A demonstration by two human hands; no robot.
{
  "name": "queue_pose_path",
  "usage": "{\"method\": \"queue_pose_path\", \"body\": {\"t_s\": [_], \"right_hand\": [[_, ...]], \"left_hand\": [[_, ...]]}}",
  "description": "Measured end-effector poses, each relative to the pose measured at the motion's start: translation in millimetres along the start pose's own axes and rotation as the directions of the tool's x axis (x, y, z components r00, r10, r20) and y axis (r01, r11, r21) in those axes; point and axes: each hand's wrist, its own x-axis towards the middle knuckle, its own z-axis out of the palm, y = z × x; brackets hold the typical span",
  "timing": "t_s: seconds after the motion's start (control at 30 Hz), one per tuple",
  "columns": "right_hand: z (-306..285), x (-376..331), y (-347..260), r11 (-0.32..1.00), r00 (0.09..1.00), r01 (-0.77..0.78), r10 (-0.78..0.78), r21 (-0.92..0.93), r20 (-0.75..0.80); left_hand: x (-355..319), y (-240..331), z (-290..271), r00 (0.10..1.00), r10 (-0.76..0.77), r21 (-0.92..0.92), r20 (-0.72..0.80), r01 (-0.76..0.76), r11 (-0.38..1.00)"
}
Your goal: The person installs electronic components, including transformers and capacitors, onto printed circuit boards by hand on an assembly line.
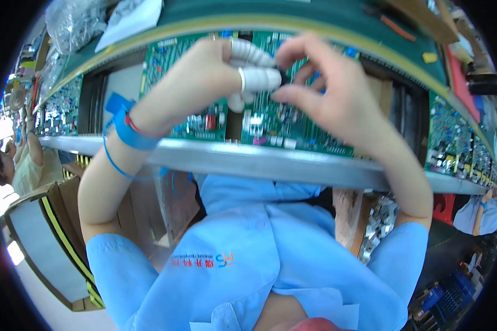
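My left hand (232, 69) comes in over a green circuit board (201, 124), with white finger cots on its fingers and a blue strap round the wrist. Its covered fingertips are closed on a small black part (284, 77), mostly hidden between the hands. From the other side, my bare right hand (337, 83) curls its thumb and forefinger round the same part, the tips close to the left hand's cots. Beneath the right hand lies a second green board (265, 127), crowded with small components.
A metal rail (248, 157) runs along the near side of the boards. More populated boards (453, 132) sit farther along the line at both sides. Clear plastic bags (74, 22) lie at the far left, and a cardboard box (61, 237) stands lower left. Other people (25, 165) are beyond.
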Motion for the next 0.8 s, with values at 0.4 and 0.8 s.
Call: {"method": "queue_pose_path", "body": {"t_s": [0.4, 0.8], "right_hand": [[-4.2, 30.3, 5.6, 0.611, 0.934, -0.354, 0.271, 0.708, 0.233], [-92.0, 231.7, 44.6, 0.621, 0.898, -0.298, -0.075, -0.725, -0.433]], "left_hand": [[-18.9, -3.3, -5.8, 0.793, 0.59, 0.454, -0.154, -0.473, 0.755], [-8.1, -15.7, -8.0, 0.94, 0.303, 0.408, -0.158, -0.217, 0.887]]}}
